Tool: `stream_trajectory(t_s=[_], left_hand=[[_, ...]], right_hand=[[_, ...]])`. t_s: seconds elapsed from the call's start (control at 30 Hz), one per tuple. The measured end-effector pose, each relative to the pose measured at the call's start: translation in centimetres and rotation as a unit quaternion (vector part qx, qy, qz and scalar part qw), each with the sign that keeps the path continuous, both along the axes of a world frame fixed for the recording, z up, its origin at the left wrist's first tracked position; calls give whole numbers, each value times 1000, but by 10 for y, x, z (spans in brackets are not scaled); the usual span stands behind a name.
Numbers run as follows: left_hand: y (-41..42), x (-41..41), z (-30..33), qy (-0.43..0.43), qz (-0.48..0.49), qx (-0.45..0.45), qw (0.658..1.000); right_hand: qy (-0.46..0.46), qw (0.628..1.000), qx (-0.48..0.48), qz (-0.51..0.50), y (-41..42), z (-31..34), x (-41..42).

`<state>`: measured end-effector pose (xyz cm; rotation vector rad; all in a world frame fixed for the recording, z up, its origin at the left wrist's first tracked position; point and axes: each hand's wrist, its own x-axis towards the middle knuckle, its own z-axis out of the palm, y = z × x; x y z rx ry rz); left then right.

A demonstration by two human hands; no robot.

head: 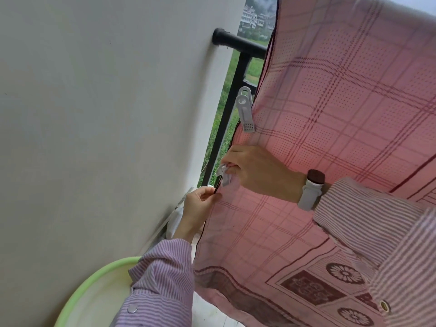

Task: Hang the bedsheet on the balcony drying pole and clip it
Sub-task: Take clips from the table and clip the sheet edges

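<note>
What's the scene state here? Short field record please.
sheet: pink checked bedsheet draped over the rail
clip on sheet: white clip clamped on its left edge
left hand: pinches the sheet edge lower down
right hand: grip on a second white clip at the edge
rail: black railing
basin: green-rimmed basin, lower left

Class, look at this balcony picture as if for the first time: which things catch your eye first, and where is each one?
The pink checked bedsheet fills the right side, hanging down. At its left edge a white clip is already clamped on; below it the right hand holds a second white clip at the hem, while the left hand pinches the edge. A green basin sits at the lower left.
</note>
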<state>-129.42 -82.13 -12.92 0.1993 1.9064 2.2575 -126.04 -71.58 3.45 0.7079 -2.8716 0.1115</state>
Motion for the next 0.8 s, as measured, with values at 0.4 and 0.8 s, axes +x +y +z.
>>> stream_trajectory(t_s=[0.4,0.8], left_hand=[[-3,17,-11,11,78,-42,996],[-18,33,4,70,112,-139,981]], right_hand=[[-62,989,121,-64,-27,-32,-4],[-1,998,-37,-41,2,-57,22]])
